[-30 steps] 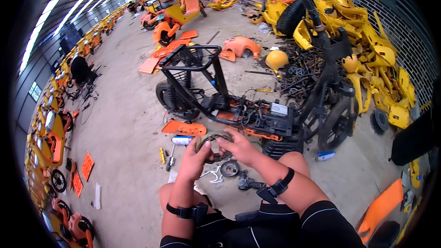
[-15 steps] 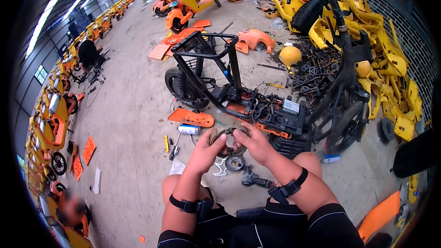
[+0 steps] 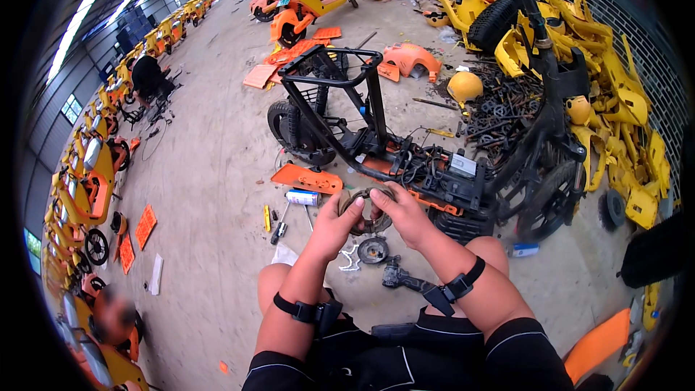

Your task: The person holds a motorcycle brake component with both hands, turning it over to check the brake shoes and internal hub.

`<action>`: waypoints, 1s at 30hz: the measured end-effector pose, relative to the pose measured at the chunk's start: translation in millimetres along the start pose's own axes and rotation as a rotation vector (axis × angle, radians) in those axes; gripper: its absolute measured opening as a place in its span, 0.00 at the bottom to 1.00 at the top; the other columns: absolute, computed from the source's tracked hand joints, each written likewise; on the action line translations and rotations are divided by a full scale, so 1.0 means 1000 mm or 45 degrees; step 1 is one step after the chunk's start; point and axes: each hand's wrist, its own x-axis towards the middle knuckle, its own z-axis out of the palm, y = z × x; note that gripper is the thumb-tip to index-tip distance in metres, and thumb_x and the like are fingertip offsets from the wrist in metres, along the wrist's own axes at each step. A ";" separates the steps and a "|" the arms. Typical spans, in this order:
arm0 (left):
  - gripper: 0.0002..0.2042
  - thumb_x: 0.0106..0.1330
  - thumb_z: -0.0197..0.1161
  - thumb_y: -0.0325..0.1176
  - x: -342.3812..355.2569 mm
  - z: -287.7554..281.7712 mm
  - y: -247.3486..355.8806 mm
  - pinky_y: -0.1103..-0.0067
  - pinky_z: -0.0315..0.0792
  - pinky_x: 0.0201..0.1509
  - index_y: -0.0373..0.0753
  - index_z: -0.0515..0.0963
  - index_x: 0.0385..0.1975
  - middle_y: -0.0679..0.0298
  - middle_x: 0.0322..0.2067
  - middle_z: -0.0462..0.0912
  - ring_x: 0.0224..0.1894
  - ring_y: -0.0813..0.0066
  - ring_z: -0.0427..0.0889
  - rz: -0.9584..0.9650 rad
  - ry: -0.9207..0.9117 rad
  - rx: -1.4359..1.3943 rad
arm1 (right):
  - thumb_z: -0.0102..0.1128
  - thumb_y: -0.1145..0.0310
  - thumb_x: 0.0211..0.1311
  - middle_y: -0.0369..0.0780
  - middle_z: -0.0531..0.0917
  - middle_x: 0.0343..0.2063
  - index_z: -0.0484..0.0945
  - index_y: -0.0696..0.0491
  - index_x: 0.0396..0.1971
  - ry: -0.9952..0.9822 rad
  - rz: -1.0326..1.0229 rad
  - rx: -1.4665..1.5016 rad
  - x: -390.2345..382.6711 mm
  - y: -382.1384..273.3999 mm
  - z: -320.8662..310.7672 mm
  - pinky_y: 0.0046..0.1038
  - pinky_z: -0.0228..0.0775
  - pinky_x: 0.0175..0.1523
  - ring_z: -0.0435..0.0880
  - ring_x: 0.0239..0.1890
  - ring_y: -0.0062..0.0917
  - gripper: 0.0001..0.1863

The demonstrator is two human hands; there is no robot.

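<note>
A dull brown-grey ring that looks like a pair of brake shoes (image 3: 378, 226) is held up before me between both hands. My left hand (image 3: 335, 224) is closed on its left side, the thumb laid over the rim. On the opposite side my right hand (image 3: 402, 216) grips it, thumb on top; the fingers of both hands are partly hidden behind the ring. Below, on the floor, lie a round dark hub plate (image 3: 373, 250) and a cordless impact wrench (image 3: 407, 277). Past my hands stands a stripped black scooter frame (image 3: 337, 81).
Near my left hand lie a spray can (image 3: 302, 197), a screwdriver (image 3: 279, 230) and an orange panel (image 3: 308, 178). A heap of yellow body panels (image 3: 630, 116) fills the right. Parked scooters (image 3: 90, 188) line the left, where a person (image 3: 148, 78) crouches.
Both hands have shifted slightly on the ring and still hold it. The whole scene has moved a little to the right in view.
</note>
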 end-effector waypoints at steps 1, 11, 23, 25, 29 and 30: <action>0.13 0.72 0.62 0.40 0.000 0.001 0.000 0.83 0.70 0.35 0.35 0.74 0.44 0.69 0.30 0.77 0.29 0.83 0.75 0.010 0.013 -0.003 | 0.60 0.55 0.70 0.33 0.77 0.32 0.73 0.56 0.49 0.020 0.008 0.014 -0.001 0.001 0.000 0.22 0.68 0.45 0.76 0.36 0.17 0.21; 0.13 0.63 0.70 0.33 -0.008 0.016 -0.014 0.76 0.74 0.35 0.34 0.76 0.42 0.56 0.27 0.80 0.27 0.73 0.78 0.491 0.399 0.649 | 0.51 0.46 0.73 0.32 0.76 0.50 0.69 0.46 0.60 0.073 0.225 0.268 -0.003 0.000 0.002 0.36 0.71 0.58 0.74 0.56 0.23 0.25; 0.14 0.64 0.69 0.28 -0.003 0.016 -0.026 0.79 0.73 0.34 0.36 0.77 0.48 0.62 0.29 0.81 0.30 0.79 0.77 0.662 0.320 0.771 | 0.46 0.43 0.74 0.37 0.80 0.48 0.74 0.49 0.53 -0.049 0.198 0.695 0.001 0.005 0.003 0.36 0.70 0.58 0.80 0.50 0.28 0.24; 0.14 0.64 0.69 0.28 -0.004 0.017 -0.025 0.79 0.73 0.34 0.36 0.77 0.48 0.61 0.29 0.81 0.30 0.79 0.77 0.667 0.329 0.811 | 0.47 0.45 0.74 0.39 0.81 0.48 0.73 0.50 0.52 -0.033 0.180 0.721 0.003 0.010 0.003 0.37 0.70 0.58 0.81 0.50 0.30 0.24; 0.14 0.64 0.69 0.28 -0.006 0.018 -0.021 0.78 0.72 0.34 0.37 0.78 0.48 0.61 0.28 0.80 0.29 0.79 0.75 0.622 0.327 0.817 | 0.48 0.45 0.74 0.40 0.81 0.48 0.73 0.50 0.52 -0.004 0.178 0.714 0.004 0.012 0.004 0.37 0.70 0.58 0.81 0.51 0.30 0.23; 0.14 0.64 0.69 0.28 -0.007 0.018 -0.020 0.78 0.72 0.34 0.37 0.78 0.48 0.61 0.28 0.80 0.29 0.78 0.75 0.625 0.327 0.813 | 0.48 0.45 0.73 0.40 0.81 0.48 0.73 0.50 0.52 -0.001 0.179 0.711 0.004 0.013 0.004 0.37 0.70 0.58 0.81 0.51 0.30 0.23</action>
